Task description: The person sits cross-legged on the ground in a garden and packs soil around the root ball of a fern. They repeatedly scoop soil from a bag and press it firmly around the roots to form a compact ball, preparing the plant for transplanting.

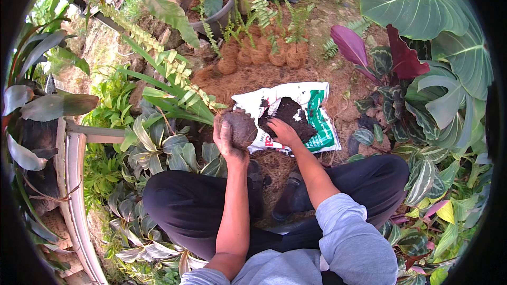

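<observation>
My left hand (227, 140) holds a round, brown root ball (239, 127) wrapped in fibre, and fern fronds (178, 73) stretch from it to the upper left. Just right of it, my right hand (282, 131) reaches into dark potting soil (295, 114); its fingertips are partly hidden in the soil. That soil lies in the torn opening of a white and green plastic bag (328, 128), which rests flat on the ground before me and bears writing.
Several fibre-wrapped balls with ferns (277, 53) stand beyond the bag, behind loose brown coir fibre (253, 77). A grey plant pot (218, 18) is at the upper left. Leafy plants (424, 174) crowd the right, and variegated ones (158, 138) grow near my left knee.
</observation>
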`<state>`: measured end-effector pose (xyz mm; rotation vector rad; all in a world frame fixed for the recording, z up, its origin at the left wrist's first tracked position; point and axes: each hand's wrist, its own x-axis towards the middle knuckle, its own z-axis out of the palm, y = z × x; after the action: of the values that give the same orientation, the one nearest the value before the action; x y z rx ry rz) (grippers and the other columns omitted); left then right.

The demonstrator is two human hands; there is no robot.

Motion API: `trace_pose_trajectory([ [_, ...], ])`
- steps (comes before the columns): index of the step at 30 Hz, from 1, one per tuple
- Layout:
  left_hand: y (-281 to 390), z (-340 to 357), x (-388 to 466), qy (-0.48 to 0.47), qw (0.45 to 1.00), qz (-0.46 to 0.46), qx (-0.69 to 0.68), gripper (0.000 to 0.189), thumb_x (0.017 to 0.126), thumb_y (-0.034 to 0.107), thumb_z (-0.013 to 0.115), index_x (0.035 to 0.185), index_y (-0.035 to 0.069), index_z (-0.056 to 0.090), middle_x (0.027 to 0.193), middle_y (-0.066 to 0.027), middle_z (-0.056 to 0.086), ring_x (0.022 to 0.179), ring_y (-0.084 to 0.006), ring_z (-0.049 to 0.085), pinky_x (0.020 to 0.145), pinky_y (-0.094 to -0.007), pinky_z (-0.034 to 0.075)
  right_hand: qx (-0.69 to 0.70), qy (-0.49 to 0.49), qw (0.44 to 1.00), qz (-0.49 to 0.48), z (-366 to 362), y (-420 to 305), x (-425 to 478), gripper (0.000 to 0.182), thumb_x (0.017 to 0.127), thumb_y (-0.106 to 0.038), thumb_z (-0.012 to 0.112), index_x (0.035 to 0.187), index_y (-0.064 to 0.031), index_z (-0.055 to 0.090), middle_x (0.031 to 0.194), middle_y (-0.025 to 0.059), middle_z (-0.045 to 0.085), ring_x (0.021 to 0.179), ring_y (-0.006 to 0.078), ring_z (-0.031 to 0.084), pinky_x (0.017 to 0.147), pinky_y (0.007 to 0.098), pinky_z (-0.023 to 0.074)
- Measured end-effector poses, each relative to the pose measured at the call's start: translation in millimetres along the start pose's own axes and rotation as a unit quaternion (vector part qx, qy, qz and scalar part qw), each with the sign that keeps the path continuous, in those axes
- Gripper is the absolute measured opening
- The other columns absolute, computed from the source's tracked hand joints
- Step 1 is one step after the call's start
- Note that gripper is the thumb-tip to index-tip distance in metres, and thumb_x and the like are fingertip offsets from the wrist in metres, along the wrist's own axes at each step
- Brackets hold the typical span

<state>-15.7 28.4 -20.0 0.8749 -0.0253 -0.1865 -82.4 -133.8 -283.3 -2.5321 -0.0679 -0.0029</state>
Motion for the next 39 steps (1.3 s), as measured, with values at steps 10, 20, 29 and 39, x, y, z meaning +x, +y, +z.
trace_pose_trajectory([
  [10,5.8,1.5,-1.5,-0.013,1.000,0.020,0.006,0.042,0.091,0.027,0.060,0.118,-0.003,0.052,0.104,-0.0182,0.065,0.094,-0.0248,0.065,0.085,-0.0382,0.053,0.008,0.103,0.994,0.035,17.0,-11.5,-19.3,0.039,0.071,0.009,0.054,0.108,-0.0046,0.058,0.111,0.0129,0.060,0.106,0.0326,0.057,0.089,0.0429,0.0501],
  [20,13.0,2.5,0.5,-0.022,0.999,0.038,-0.029,0.045,0.091,0.026,0.062,0.121,-0.006,0.051,0.109,-0.0148,0.060,0.096,-0.0226,0.063,0.086,-0.0356,0.052,0.094,0.191,0.960,0.183,-25.7,-23.2,-7.9,0.043,0.067,0.010,0.048,0.107,0.0008,0.062,0.094,0.0268,0.066,0.093,0.0445,0.063,0.085,0.0497,0.0502],
  [29,15.1,12.4,-1.3,-0.030,0.998,0.060,-0.017,0.034,0.092,0.027,0.059,0.113,0.000,0.055,0.099,-0.0097,0.060,0.085,-0.0199,0.062,0.074,-0.0324,0.053,0.190,0.139,0.952,0.197,-71.1,-5.3,-0.3,0.053,0.072,-0.023,0.085,0.116,-0.0015,0.065,0.115,0.0148,0.068,0.108,0.0276,0.065,0.096,0.0376,0.0485],
  [39,14.3,13.6,-7.3,-0.064,0.996,0.018,-0.065,0.032,0.093,0.028,0.060,0.112,0.002,0.057,0.103,-0.0098,0.062,0.094,-0.0230,0.064,0.084,-0.0386,0.054,0.251,0.075,0.912,0.316,-127.0,-10.1,-3.5,0.050,0.080,-0.033,0.079,0.117,-0.0013,0.067,0.111,0.0128,0.070,0.101,0.0240,0.066,0.091,0.0350,0.0485],
])
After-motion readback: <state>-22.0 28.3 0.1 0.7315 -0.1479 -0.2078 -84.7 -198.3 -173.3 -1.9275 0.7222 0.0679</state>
